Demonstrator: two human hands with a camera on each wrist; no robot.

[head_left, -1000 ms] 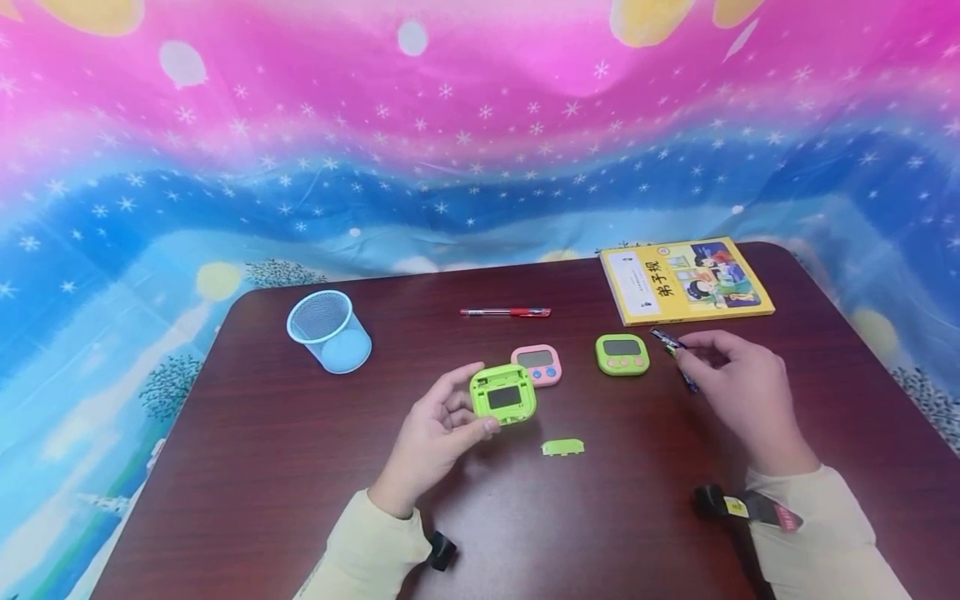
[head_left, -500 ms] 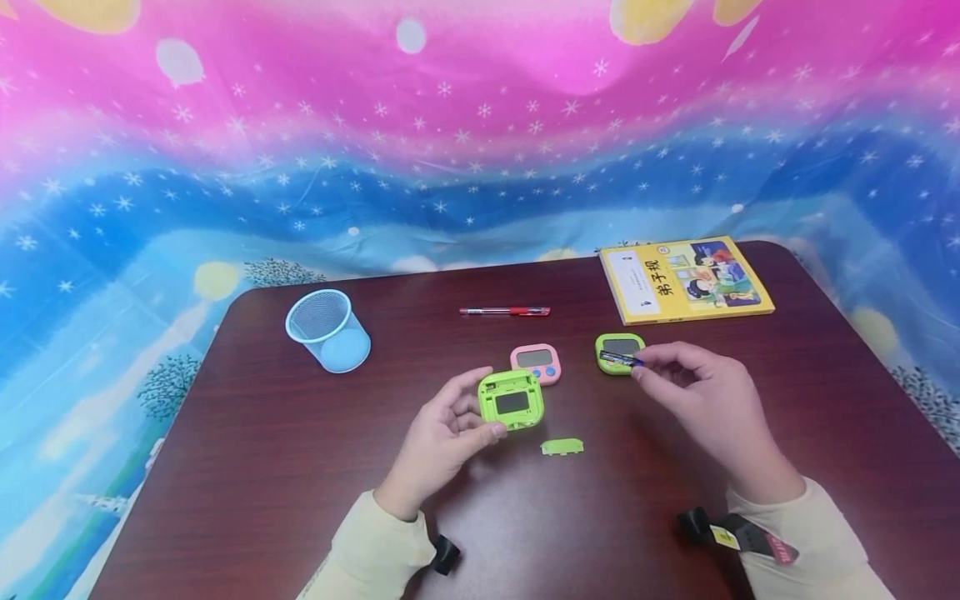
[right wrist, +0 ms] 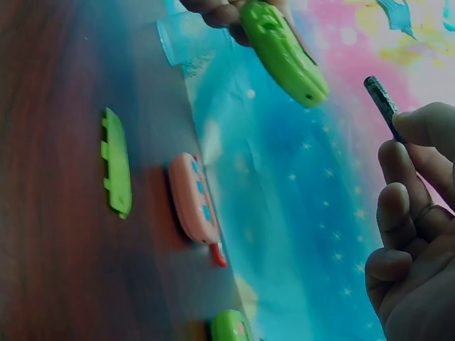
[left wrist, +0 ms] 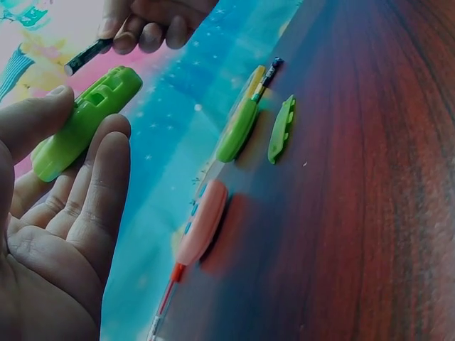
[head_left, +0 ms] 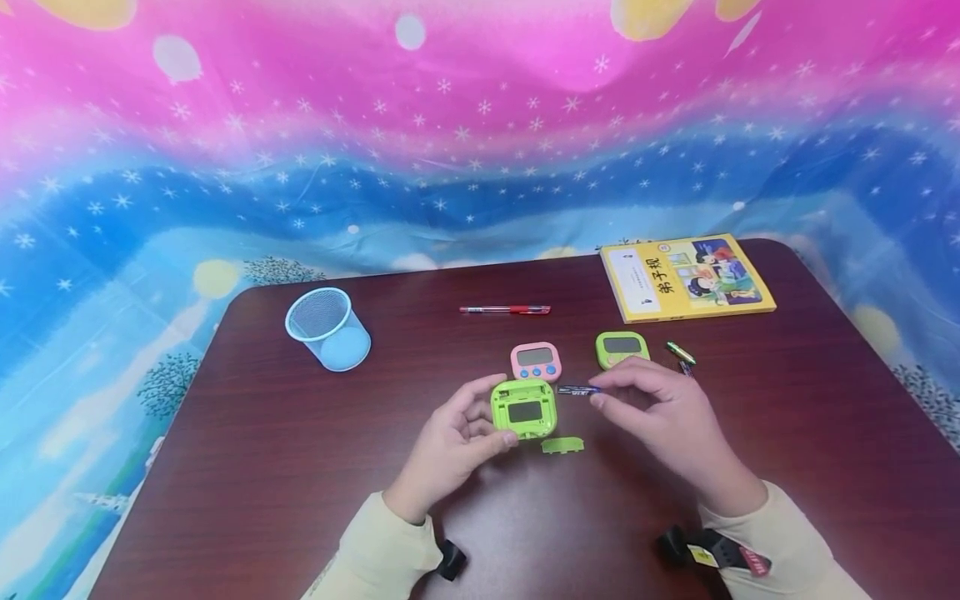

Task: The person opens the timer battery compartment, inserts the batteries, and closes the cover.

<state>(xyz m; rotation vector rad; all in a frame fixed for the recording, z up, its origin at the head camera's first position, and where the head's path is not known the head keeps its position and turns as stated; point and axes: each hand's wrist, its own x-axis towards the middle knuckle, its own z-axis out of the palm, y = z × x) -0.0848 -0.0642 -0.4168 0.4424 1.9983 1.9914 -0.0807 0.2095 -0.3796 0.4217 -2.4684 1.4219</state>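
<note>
green timer [head_left: 524, 410], held: one; rounded square, back facing me, slot uncovered along its upper edge, dark rectangle mid-back; raised above the table [head_left: 375, 508], gripped between thumb and fingers of my left hand [head_left: 453, 442], spread to its width. dark battery [head_left: 576, 390]: one, just beside it, pinched by my right hand [head_left: 675, 425], thumb and forefinger nearly closed. green cover [head_left: 562, 446]: one. second green timer [head_left: 621, 344]: one. pink timer [head_left: 536, 360]: one. loose batteries [head_left: 681, 353]: two in sight. red pen [head_left: 504, 310]: one.

The right hand [head_left: 671, 417] partly hides the farther green timer [head_left: 621, 343]
</note>
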